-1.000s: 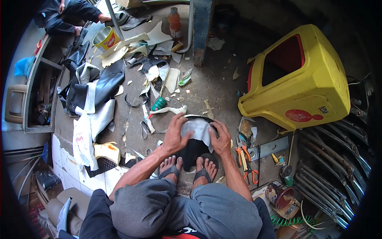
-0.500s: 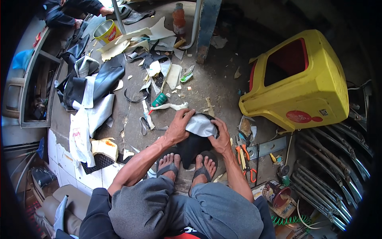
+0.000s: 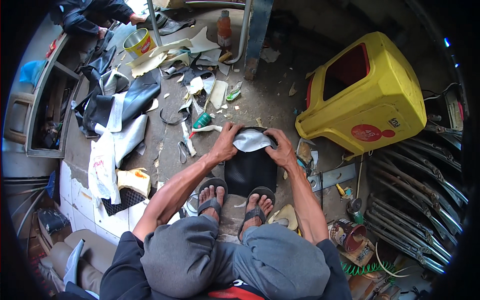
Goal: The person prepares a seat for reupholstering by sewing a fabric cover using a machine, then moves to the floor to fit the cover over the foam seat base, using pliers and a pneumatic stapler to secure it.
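Observation:
A piece of black sheet material point(image 3: 250, 172) with a fine texture spreads between and in front of my sandalled feet. Its far edge is folded back, so a silvery-white underside point(image 3: 251, 141) shows. My left hand point(image 3: 226, 143) grips the left end of that fold with thumb and fingers. At the other end my right hand point(image 3: 283, 148) pinches the edge, thumb on the pale side. Just beyond the left hand lie a white stick-like piece point(image 3: 207, 129) and a green cylinder point(image 3: 202, 120).
Black and pale material scraps point(image 3: 137, 95) cover the floor at left, near a yellow tin point(image 3: 138, 44). A yellow plastic shell point(image 3: 382, 95) stands at right, above stacked metal tubes point(image 3: 410, 200). A metal bar point(image 3: 336, 177) lies beside my right forearm. Another person's legs point(image 3: 95, 17) show far left.
Both hands have moved slightly farther from me with the black sheet, which now lies wider and flatter. My feet appear more apart, and my right forearm covers the orange-handled tools.

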`<state>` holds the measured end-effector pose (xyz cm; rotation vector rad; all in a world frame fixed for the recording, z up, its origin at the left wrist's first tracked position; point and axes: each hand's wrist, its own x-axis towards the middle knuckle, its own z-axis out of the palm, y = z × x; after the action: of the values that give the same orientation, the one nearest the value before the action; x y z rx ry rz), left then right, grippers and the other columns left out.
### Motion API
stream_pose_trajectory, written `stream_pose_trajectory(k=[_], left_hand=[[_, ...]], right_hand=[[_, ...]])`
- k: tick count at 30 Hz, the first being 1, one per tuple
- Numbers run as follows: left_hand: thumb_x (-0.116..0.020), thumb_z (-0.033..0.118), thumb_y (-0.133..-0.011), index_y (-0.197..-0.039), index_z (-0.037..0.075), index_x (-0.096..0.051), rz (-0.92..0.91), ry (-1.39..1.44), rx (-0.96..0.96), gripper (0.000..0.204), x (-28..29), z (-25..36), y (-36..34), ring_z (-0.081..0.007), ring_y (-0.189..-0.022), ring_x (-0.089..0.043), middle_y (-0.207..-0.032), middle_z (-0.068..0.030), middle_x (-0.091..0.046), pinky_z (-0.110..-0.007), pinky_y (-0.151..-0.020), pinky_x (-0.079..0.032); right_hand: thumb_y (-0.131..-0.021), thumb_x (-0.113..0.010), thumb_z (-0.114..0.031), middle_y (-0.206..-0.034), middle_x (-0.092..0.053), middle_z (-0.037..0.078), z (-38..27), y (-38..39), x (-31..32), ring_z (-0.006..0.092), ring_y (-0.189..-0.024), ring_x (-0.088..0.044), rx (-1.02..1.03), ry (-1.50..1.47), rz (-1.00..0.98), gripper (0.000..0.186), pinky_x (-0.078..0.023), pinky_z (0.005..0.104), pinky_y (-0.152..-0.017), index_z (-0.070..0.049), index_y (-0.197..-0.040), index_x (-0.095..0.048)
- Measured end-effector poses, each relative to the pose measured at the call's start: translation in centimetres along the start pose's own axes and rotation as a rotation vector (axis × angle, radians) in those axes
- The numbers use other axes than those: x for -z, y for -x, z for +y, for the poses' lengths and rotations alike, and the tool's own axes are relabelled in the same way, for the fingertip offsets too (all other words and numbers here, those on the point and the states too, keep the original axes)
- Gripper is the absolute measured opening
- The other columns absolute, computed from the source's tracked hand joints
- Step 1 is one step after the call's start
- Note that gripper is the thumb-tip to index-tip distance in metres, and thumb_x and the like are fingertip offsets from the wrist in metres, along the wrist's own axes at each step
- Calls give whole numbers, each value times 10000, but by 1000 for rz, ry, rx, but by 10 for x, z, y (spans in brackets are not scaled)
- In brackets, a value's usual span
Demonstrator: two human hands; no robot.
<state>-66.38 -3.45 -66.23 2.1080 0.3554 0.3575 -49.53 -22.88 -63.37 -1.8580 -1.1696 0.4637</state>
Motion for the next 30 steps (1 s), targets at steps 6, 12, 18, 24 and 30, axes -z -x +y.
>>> stream_pose_trajectory(k=[6, 12, 18, 24, 30], left_hand=[[-630, -77, -741, -1355, 14, -569, -1, 48, 73, 624, -24, 21, 15, -425, -1165, -545, -1209, -233, -509, -434, -1047, -454], [-672, -52, -764, -1373, 16, -571, -37, 69, 73, 621, -29, 31, 15, -415, -1210, -556, -1240, -223, -532, -426, -1055, -456], [-634, -74, -765, -1390, 8, -572, 86, 98, 69, 633, -35, 41, 31, -445, -1236, -589, -1332, -253, -573, -435, -1064, -491], [-628, -27, -783, -1315, 15, -639, 241, 106, 235, 533, -49, 44, 30, -413, -1162, -649, -1249, -214, -647, -420, -1002, -523], [-633, -23, -808, -1123, 16, -770, 173, 177, 515, 346, -32, 29, 18, -222, -864, -730, -912, -138, -735, -297, -814, -543]], right_hand=[[-764, -676, -16, -1215, -652, 172, -7, 25, 7, 375, -1199, -627, -76, 6, 61, 434, -492, 401, -1041, -34, -1197, -650], [-780, -688, -44, -1380, -581, 219, -12, 49, 15, 408, -1324, -558, -196, 48, 70, 484, -447, 418, -1126, -42, -1259, -621], [-792, -675, -24, -1462, -537, 231, -16, 56, 10, 437, -1342, -544, -207, 108, 95, 586, -462, 460, -1124, -75, -1369, -587], [-875, -607, 30, -1309, -668, 191, 7, 53, 4, 385, -1219, -655, -233, 104, 238, 434, -520, 412, -1046, -64, -1288, -698], [-898, -665, 5, -1053, -729, 146, 5, 33, 10, 303, -1009, -721, -466, -96, 269, 278, -544, 372, -864, -67, -1148, -765]])
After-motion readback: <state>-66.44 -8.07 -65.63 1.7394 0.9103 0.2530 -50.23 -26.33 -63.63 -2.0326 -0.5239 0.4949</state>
